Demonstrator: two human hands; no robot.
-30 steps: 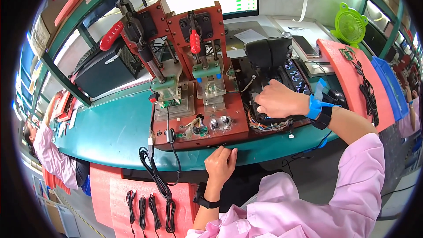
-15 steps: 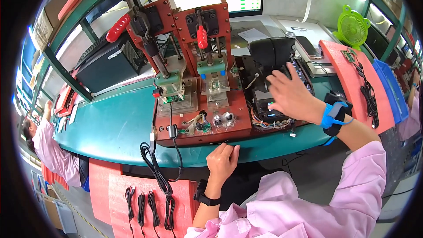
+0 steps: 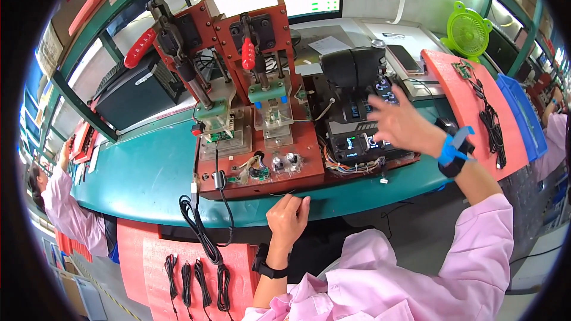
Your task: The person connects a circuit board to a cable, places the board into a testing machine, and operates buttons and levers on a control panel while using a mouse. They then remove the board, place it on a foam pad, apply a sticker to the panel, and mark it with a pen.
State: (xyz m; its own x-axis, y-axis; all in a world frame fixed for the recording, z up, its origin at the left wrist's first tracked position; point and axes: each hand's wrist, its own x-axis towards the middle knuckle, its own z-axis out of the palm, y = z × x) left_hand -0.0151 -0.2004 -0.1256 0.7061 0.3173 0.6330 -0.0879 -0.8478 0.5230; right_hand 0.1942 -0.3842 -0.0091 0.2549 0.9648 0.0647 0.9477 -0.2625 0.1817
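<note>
At bench, near edge: left hand (image 3: 289,217) rests on the teal bench (image 3: 148,172), just in front of the red jig (image 3: 256,142); fingers curled loosely, grasping nothing.
Right hand: right hand (image 3: 404,123) hovers over the black controller (image 3: 357,107), fingers spread and released; a blue strap and a dark band sit on that wrist.
Controller: right of the jig, touching it or nearly so; a tall dark lever block at its far end, small lit displays and knobs on its near face, loose wires spilling at the near edge.
Step (judged): hand work at the controller, between touches; jig levers not being handled.
Next move (judged): calls for bringing the open hand down accurately on a small knob or key without snagging the wires.
Jig: flat red plates, rigid and matte; two upright presses with red-handled levers (image 3: 248,53); pale green blocks over clear holders; a small circuit board (image 3: 212,137) under the left press.
Cable: black cable (image 3: 202,226), glossy and limp, runs from the jig over the bench edge.
Trays: red foam tray (image 3: 470,101) at right holds dark wired parts; a second red sheet below the near edge holds looped black cords.
Far right: green fan (image 3: 468,32), plastic, round grille.
</note>
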